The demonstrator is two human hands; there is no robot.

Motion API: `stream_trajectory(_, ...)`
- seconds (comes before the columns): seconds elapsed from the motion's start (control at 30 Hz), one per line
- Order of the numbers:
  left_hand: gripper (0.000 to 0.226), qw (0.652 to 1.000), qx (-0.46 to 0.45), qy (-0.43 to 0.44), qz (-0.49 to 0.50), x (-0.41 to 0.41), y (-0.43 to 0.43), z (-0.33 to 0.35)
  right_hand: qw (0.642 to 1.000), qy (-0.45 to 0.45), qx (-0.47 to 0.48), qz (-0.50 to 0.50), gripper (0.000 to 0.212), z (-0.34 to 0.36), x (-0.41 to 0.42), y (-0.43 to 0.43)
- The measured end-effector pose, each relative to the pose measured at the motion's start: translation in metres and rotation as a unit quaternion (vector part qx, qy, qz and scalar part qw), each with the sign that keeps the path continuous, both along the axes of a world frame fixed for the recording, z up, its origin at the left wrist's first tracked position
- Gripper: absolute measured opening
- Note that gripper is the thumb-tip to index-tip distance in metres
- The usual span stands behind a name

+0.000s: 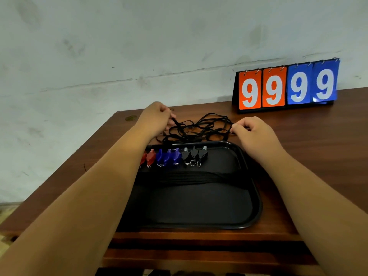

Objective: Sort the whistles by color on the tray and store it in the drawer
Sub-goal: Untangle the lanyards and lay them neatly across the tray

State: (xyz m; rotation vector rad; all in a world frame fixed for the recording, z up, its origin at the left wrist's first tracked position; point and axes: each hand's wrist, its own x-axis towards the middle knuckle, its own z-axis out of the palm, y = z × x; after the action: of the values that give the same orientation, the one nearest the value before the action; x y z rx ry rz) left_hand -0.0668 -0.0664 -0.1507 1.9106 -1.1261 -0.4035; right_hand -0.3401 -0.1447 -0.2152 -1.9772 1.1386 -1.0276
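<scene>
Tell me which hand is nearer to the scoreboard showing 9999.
Right. The right hand pinches the black cords just below-left of the scoreboard; the left hand holds the cords' far end, across the table.

— What's on the desk [278,124]?
— I see a black tray [256,188] at its front edge: red whistles [150,156], blue whistles [168,158] and black whistles [194,155] along the tray's far rim.
— Hands?
— My left hand [157,116] and right hand [253,130] pinch tangled black cords [199,127] behind it.

I see the whistles [175,158] lined along the tray's [253,212] far edge, cords [199,126] behind it, the scoreboard [286,86] at the surface's [298,124] far right corner.
</scene>
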Motion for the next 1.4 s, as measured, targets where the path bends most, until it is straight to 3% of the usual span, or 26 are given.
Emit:
stream_trajectory(0.1, 0.016, 0.992, -0.074, 0.081, -0.059, -0.027, 0.001, 0.018, 0.999, -0.037, -0.005, 0.014, 0.012, 0.004, -0.002, 0.006)
stream_trajectory(0.2, 0.013, 0.982, -0.102, 0.110, -0.118, -0.056, 0.005, 0.032, 0.996, -0.080, -0.004, 0.045, 0.012, 0.009, -0.004, 0.013)
stream_trajectory(0.43, 0.013, 0.957, -0.111, 0.146, -0.223, -0.112, 0.008, 0.041, 0.991, -0.088, 0.009, 0.104, 0.043, 0.011, -0.007, 0.018)
stream_trajectory(0.6, 0.012, 0.945, -0.115, 0.185, -0.245, -0.128, 0.006, 0.038, 0.985, -0.124, 0.014, 0.122, 0.010, 0.012, -0.011, 0.022)
stream_trajectory(0.77, 0.011, 0.943, -0.136, 0.203, -0.226, -0.120, 0.009, 0.038, 0.989, -0.105, 0.030, 0.099, 0.007, 0.011, -0.010, 0.022)
stream_trajectory(1.1, 0.022, 0.932, -0.216, 0.274, -0.096, -0.075, 0.034, 0.034, 0.998, -0.046, 0.019, 0.041, 0.009, 0.008, -0.011, 0.020)
stream_trajectory(1.2, 0.007, 0.943, -0.230, 0.235, -0.061, -0.047, 0.048, 0.026, 0.999, -0.036, 0.019, 0.026, 0.009, 0.007, -0.012, 0.019)
stream_trajectory(1.4, 0.028, 0.965, -0.219, 0.145, 0.021, 0.000, 0.080, 0.012, 1.000, -0.027, 0.013, -0.001, 0.007, 0.006, -0.014, 0.018)
